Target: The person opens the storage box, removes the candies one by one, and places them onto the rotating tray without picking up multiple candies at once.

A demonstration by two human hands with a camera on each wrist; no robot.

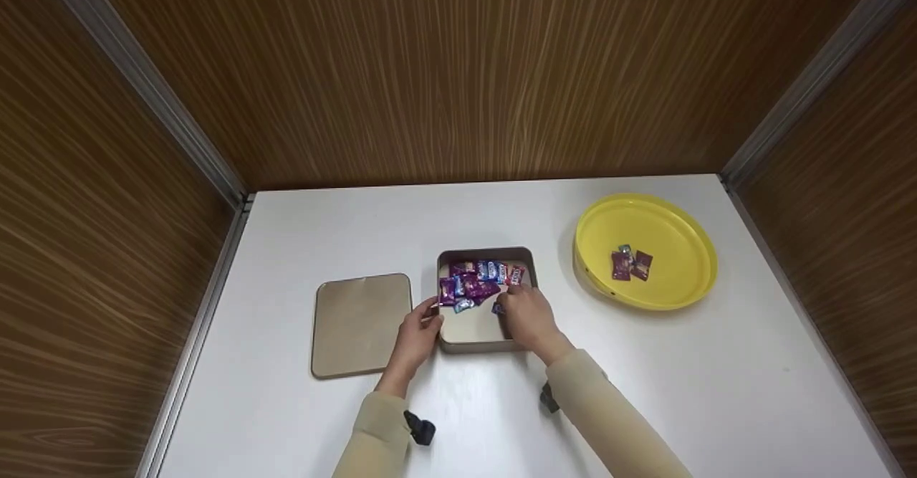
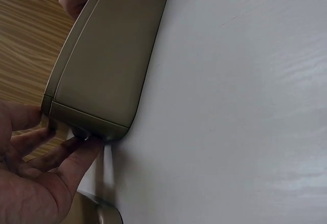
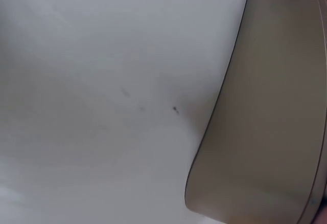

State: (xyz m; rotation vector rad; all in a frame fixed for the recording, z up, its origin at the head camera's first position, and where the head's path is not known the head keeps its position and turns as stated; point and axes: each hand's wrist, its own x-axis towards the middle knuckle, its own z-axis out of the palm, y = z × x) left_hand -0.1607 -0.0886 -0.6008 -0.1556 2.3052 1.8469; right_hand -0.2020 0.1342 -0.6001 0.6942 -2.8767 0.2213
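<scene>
A square tin (image 1: pixel 478 347) lies uncovered on the table, with several wrapped candies (image 1: pixel 478 289) in purple, blue and red gathered in its back part. My left hand (image 1: pixel 417 335) holds the tin's left wall, fingers at the rim; in the left wrist view the fingertips (image 2: pixel 91 150) press the outer side. Over the tin's right side, my right hand (image 1: pixel 529 317) reaches in with curled fingers. A small dark blue wrapped candy (image 1: pixel 498 308) shows at its fingertips, partly hidden by the hand. The right wrist view shows mostly the tin's outer wall (image 3: pixel 260 112).
The tin's flat lid (image 1: pixel 362 324) lies to the left, close to my left hand. At the right stands a round yellow tray (image 1: pixel 680 277) with a raised rim, a few wrapped candies (image 1: pixel 630 264) inside. Wood-grain panels (image 1: pixel 458 69) enclose the white table (image 1: pixel 337 234) at the back and sides.
</scene>
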